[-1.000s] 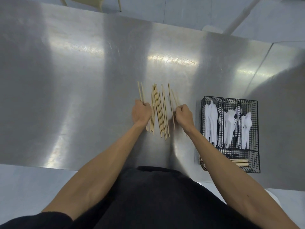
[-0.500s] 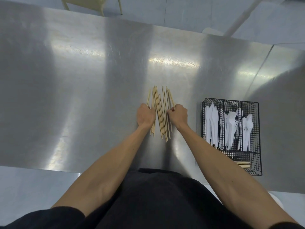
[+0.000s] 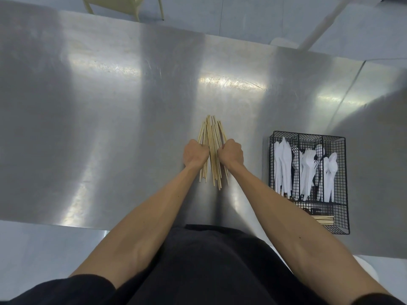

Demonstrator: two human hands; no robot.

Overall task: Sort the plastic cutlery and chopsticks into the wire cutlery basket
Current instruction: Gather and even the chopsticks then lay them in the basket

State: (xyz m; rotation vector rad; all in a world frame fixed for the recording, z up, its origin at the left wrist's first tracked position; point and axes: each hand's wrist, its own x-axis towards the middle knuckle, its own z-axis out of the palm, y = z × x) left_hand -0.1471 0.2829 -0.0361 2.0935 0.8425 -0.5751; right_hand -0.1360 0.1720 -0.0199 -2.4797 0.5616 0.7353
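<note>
Left hand (image 3: pixel 195 154) and right hand (image 3: pixel 231 153) sit closer together than 0.5 s ago; wooden chopsticks (image 3: pixel 210 132) are squeezed into one bundle.
Head view: both hands, fingers curled, grip the bundle from either side on the steel table (image 3: pixel 110 133), left of the wire basket (image 3: pixel 308 134) holding white plastic cutlery (image 3: pixel 284 168). Risk: ends are uneven and fanned, so outer sticks may slip out on lifting.

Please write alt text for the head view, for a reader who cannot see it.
Left hand and right hand gather wooden chopsticks into a bundle on a steel table; a black wire basket at right holds white plastic cutlery.
</note>
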